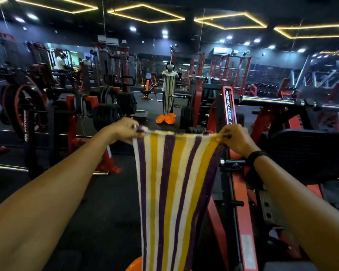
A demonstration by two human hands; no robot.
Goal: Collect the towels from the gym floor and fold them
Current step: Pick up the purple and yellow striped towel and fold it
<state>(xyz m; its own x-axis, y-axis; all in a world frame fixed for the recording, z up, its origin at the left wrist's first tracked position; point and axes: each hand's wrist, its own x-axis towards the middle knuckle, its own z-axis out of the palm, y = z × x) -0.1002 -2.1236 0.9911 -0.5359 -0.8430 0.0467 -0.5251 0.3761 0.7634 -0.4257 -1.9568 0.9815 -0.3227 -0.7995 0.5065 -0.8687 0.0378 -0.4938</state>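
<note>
One towel (pixel 170 188) is up off the floor and hangs full length in front of you, striped purple, yellow and white. Your left hand (pixel 125 131) pinches one top corner and your right hand (pixel 236 138) pinches the other, fingers curled tight on the cloth, the top edge stretched between them. I judge the collecting done for this towel and the folding not yet begun: no crease or doubled layer shows. No basket, bin or shelf for towels is in view, and no other towel clearly shows.
</note>
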